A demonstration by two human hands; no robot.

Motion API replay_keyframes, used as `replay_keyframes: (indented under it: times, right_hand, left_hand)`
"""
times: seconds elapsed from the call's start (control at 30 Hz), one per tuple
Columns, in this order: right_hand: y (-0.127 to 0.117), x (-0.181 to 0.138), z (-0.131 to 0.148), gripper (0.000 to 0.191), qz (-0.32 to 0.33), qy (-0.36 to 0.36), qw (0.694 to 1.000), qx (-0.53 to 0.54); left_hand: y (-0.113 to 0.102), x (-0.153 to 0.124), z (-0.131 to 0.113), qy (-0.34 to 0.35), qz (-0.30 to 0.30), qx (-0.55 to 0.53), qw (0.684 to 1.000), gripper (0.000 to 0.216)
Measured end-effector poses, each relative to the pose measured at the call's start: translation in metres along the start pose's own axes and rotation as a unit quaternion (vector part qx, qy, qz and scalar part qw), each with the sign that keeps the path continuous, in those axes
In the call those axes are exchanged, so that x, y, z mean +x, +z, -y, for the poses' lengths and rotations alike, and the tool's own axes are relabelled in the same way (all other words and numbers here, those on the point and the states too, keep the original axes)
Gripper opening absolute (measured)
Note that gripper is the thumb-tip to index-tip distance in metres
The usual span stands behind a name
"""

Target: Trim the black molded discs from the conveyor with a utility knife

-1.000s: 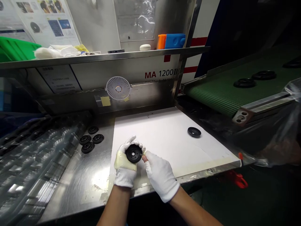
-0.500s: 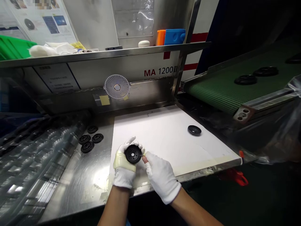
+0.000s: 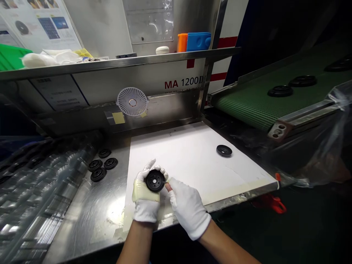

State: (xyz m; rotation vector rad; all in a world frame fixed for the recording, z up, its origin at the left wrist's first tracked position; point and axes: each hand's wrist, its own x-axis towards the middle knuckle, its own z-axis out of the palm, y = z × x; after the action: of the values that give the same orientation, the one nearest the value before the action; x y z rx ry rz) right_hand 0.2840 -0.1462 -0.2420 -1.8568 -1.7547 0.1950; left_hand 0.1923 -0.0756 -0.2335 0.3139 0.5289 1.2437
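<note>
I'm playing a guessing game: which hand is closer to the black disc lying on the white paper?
Right. The right hand is below and left of the black disc on the white paper. The left hand, holding another black disc, is farther away, beyond the right hand.

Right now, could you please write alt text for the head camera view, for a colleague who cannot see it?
A left hand and right hand in white gloves hold a black disc over a white sheet. Another disc lies on the sheet, four discs on the steel bench beside it, and more on a green conveyor.
</note>
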Motion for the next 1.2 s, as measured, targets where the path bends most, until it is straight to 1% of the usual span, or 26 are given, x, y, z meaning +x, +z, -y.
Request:
replay_keyframes:
  times: [0.07,0.13,0.2,0.23,0.3,0.37,0.43,0.5,0.67,0.77,0.83,0.93,1.03,1.13,1.2]
  right_hand:
    - [0.001,-0.001,0.001,0.024,0.008,0.004,1.000,0.005]
    - [0.002,-0.003,0.005,0.025,0.019,0.002,1.000,0.009]
    - [0.004,-0.005,0.009,0.025,0.023,0.000,1.000,0.007]
    - [0.004,-0.006,0.009,0.026,0.022,-0.001,1.000,0.004]
    - [0.004,-0.006,0.007,0.025,0.018,-0.004,1.000,0.004]
    - [0.004,-0.005,0.002,0.024,0.013,0.000,1.000,0.011]
    - [0.004,-0.005,-0.002,0.024,0.002,0.012,1.000,0.017]
    - [0.004,-0.006,-0.003,0.024,0.001,0.021,1.000,0.018]
    - [0.009,-0.009,0.004,0.026,0.039,0.027,0.998,0.032]
    - [0.009,-0.010,0.006,0.029,0.044,0.038,0.997,0.057]
    - [0.007,-0.009,0.003,0.031,0.041,0.048,0.995,0.082]
    - [0.002,-0.006,-0.003,0.033,0.034,0.058,0.992,0.110]
    - [-0.001,-0.003,-0.009,0.032,0.032,0.068,0.992,0.104]
    - [0.001,-0.002,-0.010,0.029,0.022,0.062,0.994,0.084]
    - [0.003,-0.003,-0.008,0.029,0.020,0.055,0.996,0.072]
  left_hand:
    - [0.001,0.003,0.004,0.032,-0.014,-0.007,0.999,0.026]
    - [0.004,0.005,0.008,0.046,-0.049,-0.015,0.998,0.021]
    - [0.005,0.005,0.010,0.059,-0.078,-0.022,0.995,0.020]
    - [0.006,0.003,0.010,0.063,-0.081,-0.022,0.995,0.022]
    - [0.004,-0.001,0.008,0.048,-0.059,-0.010,0.997,0.029]
    - [0.001,-0.005,0.006,0.011,-0.031,-0.002,0.999,0.035]
    - [-0.001,-0.007,0.005,-0.010,-0.008,-0.003,1.000,0.037]
    - [-0.003,-0.006,0.007,0.011,-0.008,-0.010,1.000,0.036]
    - [0.000,0.001,0.016,0.088,-0.072,0.007,0.993,0.030]
    - [0.000,0.001,0.019,0.119,-0.077,0.010,0.990,0.026]
    - [0.000,0.001,0.019,0.126,-0.083,0.010,0.988,0.024]
    - [0.001,0.000,0.016,0.105,-0.089,0.010,0.990,0.023]
    - [0.003,-0.001,0.014,0.098,-0.083,0.004,0.992,0.020]
    - [0.005,-0.001,0.016,0.113,-0.077,0.015,0.991,0.021]
    - [0.007,-0.002,0.019,0.135,-0.079,0.028,0.987,0.023]
